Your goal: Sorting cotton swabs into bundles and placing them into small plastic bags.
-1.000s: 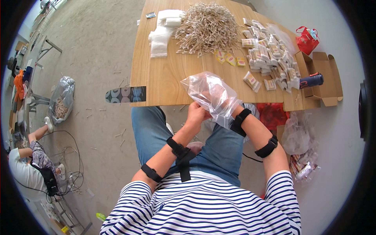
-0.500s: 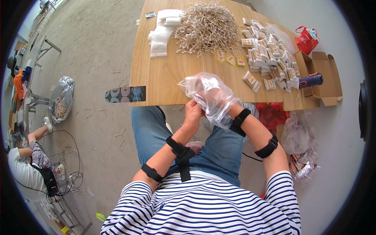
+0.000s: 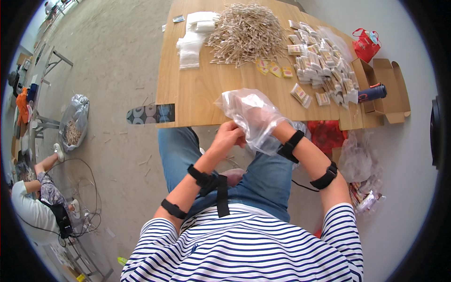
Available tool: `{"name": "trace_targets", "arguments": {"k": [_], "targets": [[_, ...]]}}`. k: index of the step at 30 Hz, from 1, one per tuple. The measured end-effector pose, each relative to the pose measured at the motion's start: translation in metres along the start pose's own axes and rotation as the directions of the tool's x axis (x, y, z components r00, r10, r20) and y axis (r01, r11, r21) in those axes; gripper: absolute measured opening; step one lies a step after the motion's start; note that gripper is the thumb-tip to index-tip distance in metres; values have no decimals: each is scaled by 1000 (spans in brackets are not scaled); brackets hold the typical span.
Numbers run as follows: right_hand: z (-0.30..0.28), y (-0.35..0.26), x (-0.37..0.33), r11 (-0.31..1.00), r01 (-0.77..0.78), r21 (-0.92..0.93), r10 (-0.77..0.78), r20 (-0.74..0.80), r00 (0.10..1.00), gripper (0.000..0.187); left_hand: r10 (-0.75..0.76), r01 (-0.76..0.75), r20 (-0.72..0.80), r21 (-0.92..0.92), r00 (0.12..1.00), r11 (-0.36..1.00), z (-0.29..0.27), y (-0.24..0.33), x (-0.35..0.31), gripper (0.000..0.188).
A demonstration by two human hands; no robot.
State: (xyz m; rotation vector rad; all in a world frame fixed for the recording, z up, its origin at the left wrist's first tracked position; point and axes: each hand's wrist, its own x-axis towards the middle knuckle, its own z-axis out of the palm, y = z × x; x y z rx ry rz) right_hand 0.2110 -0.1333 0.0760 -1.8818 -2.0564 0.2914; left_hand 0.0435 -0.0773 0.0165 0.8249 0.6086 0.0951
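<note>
A clear plastic bag (image 3: 263, 134) is pulled over my right hand (image 3: 257, 112), which is inside it past the wrist, above the near edge of the table. The crumpled film blurs the fingers, so their shape does not show clearly. My left hand (image 3: 229, 136) is closed on the bag's near left side, just off the table edge. Beyond the bag, a few yellow printed cards (image 3: 274, 69) lie in front of a large heap of loose cotton swabs (image 3: 246, 33).
Flat clear bags (image 3: 190, 52) are stacked left of the swabs. Filled swab packets (image 3: 324, 66) pile up at right, beside a dark blue bottle (image 3: 372, 94), an open cardboard box (image 3: 392, 89) and a red bag (image 3: 366, 44). Another person (image 3: 35, 211) sits at far left.
My left hand has shifted slightly along the bag's edge, and its forearm has swung a little left. The bag has spread somewhat smoother over my right hand.
</note>
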Motion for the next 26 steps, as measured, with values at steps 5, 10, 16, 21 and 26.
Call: {"name": "trace_targets", "arguments": {"k": [5, 10, 16, 21, 26], "targets": [[-12, 2, 0, 999, 27, 35, -26, -30, 999, 26, 373, -232, -220, 482, 901, 845, -25, 29, -15, 25], [-17, 1, 9, 994, 90, 62, -86, -63, 994, 22, 805, -536, 138, 808, 576, 245, -3, 69, 9, 41], [-18, 3, 1, 999, 34, 4, -34, 282, 959, 40, 597, -420, 313, 906, 739, 45, -21, 61, 36, 40], [-17, 3, -61, 999, -20, 36, 13, 181, 983, 41, 600, -403, 309, 915, 738, 25, -14, 60, 38, 37], [-114, -29, -103, 928, -213, 306, 107, 329, 938, 62, 639, -366, 274, 931, 719, 12, -12, 57, 36, 38]]}}
